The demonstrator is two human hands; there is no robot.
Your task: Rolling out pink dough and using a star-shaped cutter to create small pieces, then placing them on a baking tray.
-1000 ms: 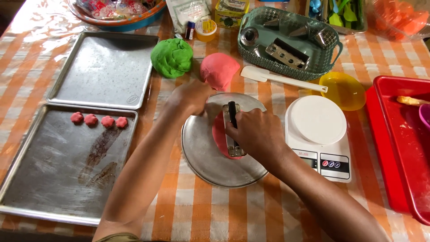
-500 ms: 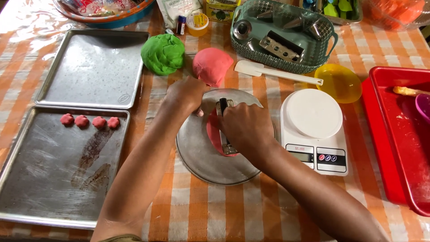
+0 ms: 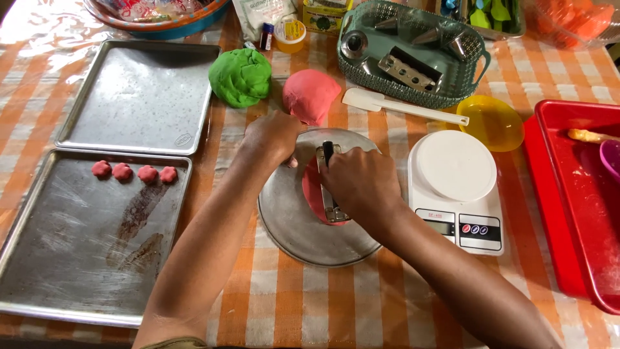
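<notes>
Right hand: the right hand point(image 3: 358, 184) was closed around a metal scraper point(image 3: 328, 187) with a black handle top, its blade standing on edge in the pink dough piece.
Left hand: the left hand point(image 3: 271, 136) rested with its fingers curled down at the far left rim of the plate, beside the dough piece; whether it pinched anything could not be told.
Pink dough piece: one flattened pink dough piece point(image 3: 313, 194) lay near the middle of the plate, half hidden by the right hand.
Plate: one round metal plate point(image 3: 290, 226) sat on the bench point(image 3: 290, 304), which wore an orange and white checked cloth.
Dough balls: two large ones lay beyond the plate, one green dough ball point(image 3: 241, 77) and one pink dough ball point(image 3: 311, 95), near each other but apart.
Trays: two metal baking trays lay left of the plate, the far tray point(image 3: 142, 97) and the near tray point(image 3: 64, 258), edge to edge.
Small pink pieces: four small pink dough pieces point(image 3: 134, 172) stood in a row at the far edge of the near tray.
Scale: one white kitchen scale point(image 3: 455, 187) stood just right of the plate.
Others: one white spatula point(image 3: 400, 108), one yellow bowl point(image 3: 494, 121), one green basket point(image 3: 475, 61) of metal tools and one red tray point(image 3: 549, 194) lay to the right.
</notes>
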